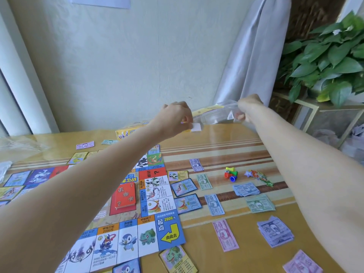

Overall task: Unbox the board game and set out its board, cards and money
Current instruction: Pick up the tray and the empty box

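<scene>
Both hands, left hand (pixel 175 117) and right hand (pixel 248 108), pinch a clear bag (pixel 214 115); its contents are indistinct.

The board (pixel 126 203) shows blue, orange, red and white squares with a yellow arrow. On it lies a red deck (pixel 126 196). The table (pixel 226 138) is yellow-tan with brown and cream stripes. At the right of the frame lie pink, purple, blue and green notes (pixel 275 231); the box (pixel 126 133) is yellow.
</scene>
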`<state>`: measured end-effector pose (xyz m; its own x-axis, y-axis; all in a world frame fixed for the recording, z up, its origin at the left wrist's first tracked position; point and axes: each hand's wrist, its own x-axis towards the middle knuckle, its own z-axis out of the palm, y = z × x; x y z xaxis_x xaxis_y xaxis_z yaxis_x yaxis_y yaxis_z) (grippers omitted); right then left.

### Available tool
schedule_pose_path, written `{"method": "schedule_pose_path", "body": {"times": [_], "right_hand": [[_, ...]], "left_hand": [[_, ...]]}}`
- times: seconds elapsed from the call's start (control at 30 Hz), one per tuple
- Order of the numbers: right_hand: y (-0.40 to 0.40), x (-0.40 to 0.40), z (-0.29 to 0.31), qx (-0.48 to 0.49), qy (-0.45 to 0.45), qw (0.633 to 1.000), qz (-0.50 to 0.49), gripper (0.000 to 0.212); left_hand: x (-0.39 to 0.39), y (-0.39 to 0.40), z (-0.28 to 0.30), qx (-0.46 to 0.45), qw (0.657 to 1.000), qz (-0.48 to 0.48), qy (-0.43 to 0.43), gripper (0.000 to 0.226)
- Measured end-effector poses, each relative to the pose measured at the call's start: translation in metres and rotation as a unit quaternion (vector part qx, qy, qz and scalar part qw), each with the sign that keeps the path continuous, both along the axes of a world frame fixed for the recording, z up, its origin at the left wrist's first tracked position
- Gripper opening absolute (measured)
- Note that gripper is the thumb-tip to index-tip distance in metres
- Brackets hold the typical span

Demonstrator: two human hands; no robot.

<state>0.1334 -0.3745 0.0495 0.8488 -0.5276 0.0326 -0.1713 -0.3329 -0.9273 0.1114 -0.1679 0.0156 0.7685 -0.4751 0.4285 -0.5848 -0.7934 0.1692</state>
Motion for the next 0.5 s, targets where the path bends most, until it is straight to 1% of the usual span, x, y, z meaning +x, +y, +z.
{"method": "schedule_pose_path", "body": {"times": [0.03, 0.1, 0.2, 0.27, 0.3, 0.33, 0.4, 0.47, 0.5], "right_hand": [[-0.001, 0.000, 0.001, 0.003, 0.002, 1.000, -0.006, 0.022], [-0.004, 0.002, 0.004, 0.009, 0.001, 1.000, -0.024, 0.021], [0.001, 0.006, 0.003, -0.009, -0.021, 0.998, -0.051, 0.021], [0.004, 0.010, -0.006, -0.021, -0.032, 0.998, -0.052, 0.016], [0.004, 0.010, -0.010, -0.014, -0.037, 0.998, -0.048, 0.014], [0.005, 0.010, -0.014, 0.003, -0.039, 0.998, -0.041, 0.014], [0.005, 0.008, -0.016, 0.074, -0.056, 0.995, -0.032, 0.011], [0.005, 0.006, -0.017, 0.182, -0.083, 0.979, -0.035, 0.017], [0.007, 0.004, -0.017, 0.244, -0.099, 0.964, -0.038, 0.018]], "left_hand": [[0.001, -0.001, 0.000, -0.007, 1.000, 0.009, -0.003, 0.019], [0.004, -0.002, -0.001, -0.017, 0.999, 0.030, -0.007, 0.022], [0.010, -0.003, -0.001, -0.046, 0.998, 0.035, -0.001, 0.019], [0.011, -0.001, -0.003, -0.045, 0.998, 0.034, -0.002, 0.018], [0.011, 0.000, -0.004, -0.028, 0.999, 0.039, -0.008, 0.018], [0.010, 0.001, -0.006, 0.003, 0.999, 0.046, -0.013, 0.019], [0.006, 0.003, -0.009, 0.080, 0.995, 0.059, -0.032, 0.021], [0.005, 0.001, -0.012, 0.139, 0.986, 0.062, -0.060, 0.024], [0.005, -0.002, -0.014, 0.166, 0.981, 0.061, -0.074, 0.026]]}}
